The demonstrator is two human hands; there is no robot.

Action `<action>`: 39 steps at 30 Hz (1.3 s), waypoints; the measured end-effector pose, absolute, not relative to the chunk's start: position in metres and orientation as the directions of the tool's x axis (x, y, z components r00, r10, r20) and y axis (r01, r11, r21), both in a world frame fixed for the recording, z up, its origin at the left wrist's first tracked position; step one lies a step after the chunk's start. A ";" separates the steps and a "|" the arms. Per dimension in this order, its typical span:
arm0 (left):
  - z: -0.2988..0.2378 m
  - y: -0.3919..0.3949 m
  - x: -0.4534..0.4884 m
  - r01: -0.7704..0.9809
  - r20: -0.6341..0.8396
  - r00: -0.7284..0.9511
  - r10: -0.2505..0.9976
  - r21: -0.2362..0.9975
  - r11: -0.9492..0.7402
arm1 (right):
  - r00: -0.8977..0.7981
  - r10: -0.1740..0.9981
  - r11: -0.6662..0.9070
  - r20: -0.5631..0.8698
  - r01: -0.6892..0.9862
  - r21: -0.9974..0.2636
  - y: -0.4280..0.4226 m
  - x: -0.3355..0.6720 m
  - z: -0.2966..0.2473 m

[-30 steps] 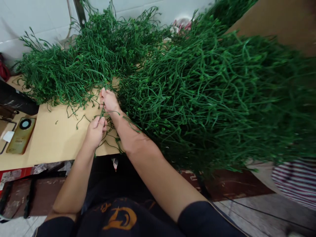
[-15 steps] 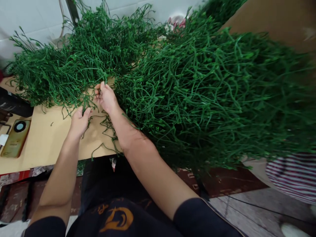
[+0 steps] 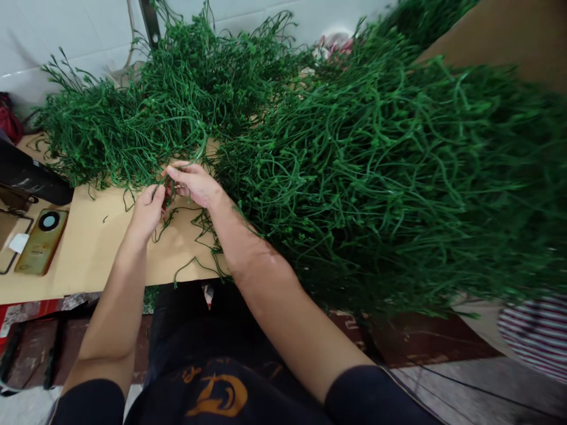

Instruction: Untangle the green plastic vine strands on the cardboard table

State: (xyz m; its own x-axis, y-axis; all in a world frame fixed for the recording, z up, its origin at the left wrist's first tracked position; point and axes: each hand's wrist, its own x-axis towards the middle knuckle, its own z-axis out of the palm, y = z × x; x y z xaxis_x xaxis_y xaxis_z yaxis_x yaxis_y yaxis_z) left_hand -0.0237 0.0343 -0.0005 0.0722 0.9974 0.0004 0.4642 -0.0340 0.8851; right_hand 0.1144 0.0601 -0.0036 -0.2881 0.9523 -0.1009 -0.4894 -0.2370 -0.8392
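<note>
My left hand (image 3: 149,211) is closed with thin green plastic-looking stems (image 3: 168,188) between thumb and fingers. Close beside it, to the right, my right hand (image 3: 194,183) pinches a green stem, thumb against forefinger; its other fingers are partly hidden. Both hands are just above the tan cardboard sheet (image 3: 110,248). Behind them lies a tangled heap of green stems with small forked tips (image 3: 119,127). A much larger pile of the same stems (image 3: 354,177) fills the right side, beside my right forearm. Several loose stems (image 3: 195,262) lie on the cardboard below my hands.
At the left stand a black cylindrical container (image 3: 35,177) lying on its side and a gold phone (image 3: 42,242). A brown cardboard flap (image 3: 500,44) rises at the back right. A striped piece of cloth (image 3: 535,333) shows at the lower right. White tiled wall (image 3: 80,29) is behind.
My right hand has come down and closer to my left hand, and its thumb and forefinger now close on a stem. The view has shifted slightly left.
</note>
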 end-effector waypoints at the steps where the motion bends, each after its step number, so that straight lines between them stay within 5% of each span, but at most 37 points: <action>1: 0.001 0.033 -0.027 0.535 0.063 0.062 0.996 0.841 -0.087 | -0.240 0.965 -0.221 -0.110 -0.508 -0.833 0.061 0.115 -0.004; 6: 0.017 -0.012 -0.049 0.804 0.335 0.208 0.919 0.477 -0.356 | -0.034 0.983 -0.167 -0.182 -0.588 -0.791 0.069 0.117 -0.007; 11: 0.010 -0.057 -0.046 0.786 0.007 0.567 0.824 0.295 -0.543 | -0.040 0.991 -0.124 -0.125 -0.603 -0.788 0.071 0.117 -0.004; 18: -0.004 -0.005 0.003 0.927 -0.057 0.341 0.938 0.186 -0.326 | -0.103 0.994 -0.047 0.029 -0.667 -0.743 0.067 0.121 0.005; 23: 0.006 0.030 -0.003 0.938 -0.039 0.221 0.974 0.283 -0.201 | -0.117 0.992 -0.043 0.043 -0.641 -0.767 0.067 0.122 0.003; 27: 0.007 0.040 -0.037 0.804 0.145 0.004 0.989 0.588 -0.089 | -0.150 0.988 -0.057 0.038 -0.583 -0.811 0.069 0.119 0.001; 30: 0.008 0.049 -0.052 0.629 0.303 -0.116 0.946 0.759 -0.166 | -0.169 0.983 -0.040 0.064 -0.551 -0.833 0.072 0.117 0.000; 35: 0.018 0.062 -0.044 0.547 0.440 -0.049 0.897 0.763 -0.344 | -0.161 0.980 0.017 0.113 -0.503 -0.864 0.073 0.118 -0.003; 39: 0.030 0.061 -0.032 0.395 0.275 0.123 0.954 0.868 -0.301 | -0.149 0.982 0.024 0.116 -0.510 -0.860 0.069 0.119 -0.001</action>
